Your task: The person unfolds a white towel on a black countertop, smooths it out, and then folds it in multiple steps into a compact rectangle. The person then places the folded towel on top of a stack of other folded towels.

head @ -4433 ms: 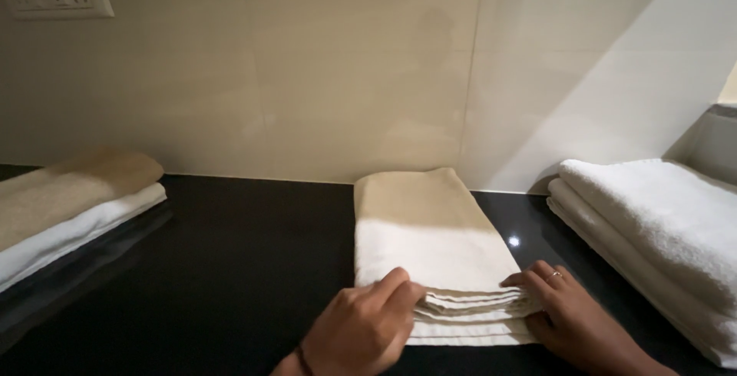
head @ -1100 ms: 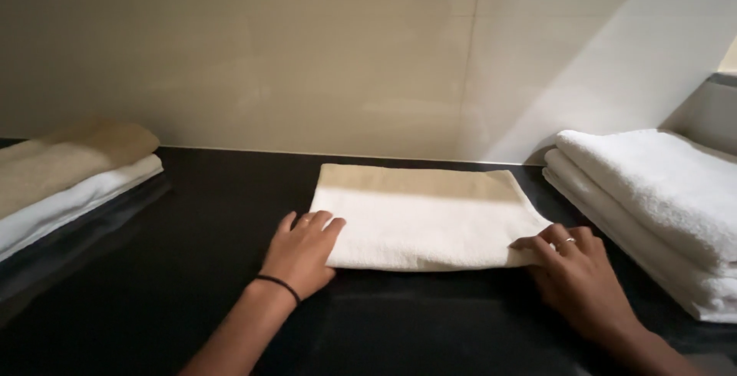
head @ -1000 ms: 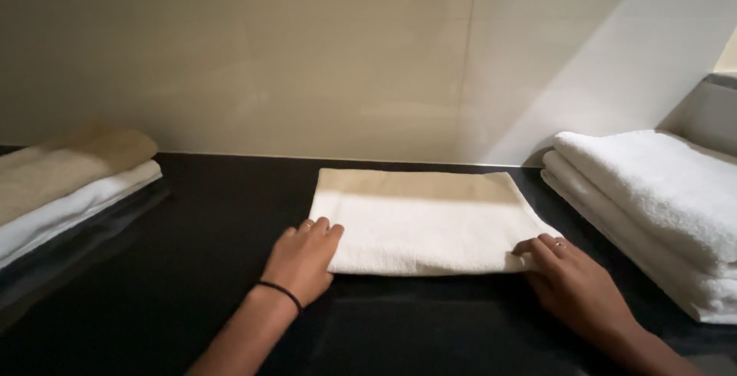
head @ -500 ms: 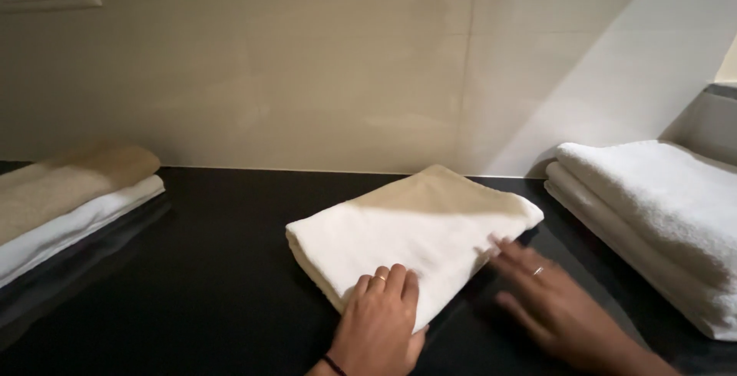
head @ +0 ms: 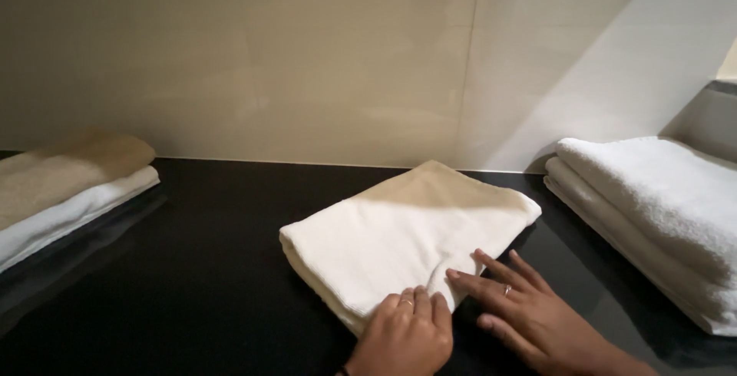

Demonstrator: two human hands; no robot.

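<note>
Now the folded white cloth towel (head: 407,242) lies at a slant on the shiny black counter (head: 192,284), with one corner pointing to the back wall. A second ago it lay straight, its long side running along the wall, and the hands were at its two ends. Half a second ago it was already turned, and it has barely moved since then. So the turning looks done, or close to it.

The left hand (head: 403,338) has come in to the near corner of the towel. Its fingers are curled over the edge there, and they press down on the cloth; it does not look like a tight grab. The right hand (head: 530,318) lies flat and open, fingers spread. Its fingertips rest on the near right edge of the towel, and the palm sits on the counter beside it. Both hands are now close together at the same corner.

A stack of thick white folded towels (head: 660,215) sits at the right, well apart from the turned towel. At the far left is another small pile of folded cloths, tan on top and white below (head: 61,192). Neither pile has moved.
</note>
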